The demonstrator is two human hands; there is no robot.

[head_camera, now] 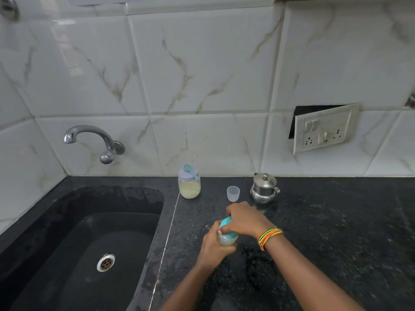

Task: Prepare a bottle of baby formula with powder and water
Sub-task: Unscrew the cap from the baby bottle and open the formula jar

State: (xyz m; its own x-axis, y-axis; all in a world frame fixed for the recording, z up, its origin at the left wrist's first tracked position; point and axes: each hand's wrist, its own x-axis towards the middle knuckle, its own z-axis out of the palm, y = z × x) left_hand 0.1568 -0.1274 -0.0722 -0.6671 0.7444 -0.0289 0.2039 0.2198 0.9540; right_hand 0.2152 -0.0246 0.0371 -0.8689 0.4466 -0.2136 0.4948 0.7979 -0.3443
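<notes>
A baby bottle [227, 239] with pale liquid inside stands on the black counter [325, 232] just right of the sink. My left hand [213, 248] wraps around its body from the left. My right hand [243, 218] covers its teal screw cap [225, 221] from above, fingers closed on it; the nipple is hidden. Behind them stands a powder jar [189, 187] with a lilac lid and a teal scoop [190, 171] lying on top. The bottle's clear cover cup [233, 193] sits upright on the counter, just beyond my right hand.
A small lidded steel pot [264, 187] stands at the back, right of the cup. A black sink [89, 239] with a steel drain lies to the left, under a wall tap [94, 140]. A loose socket plate [325, 127] hangs on the tiled wall.
</notes>
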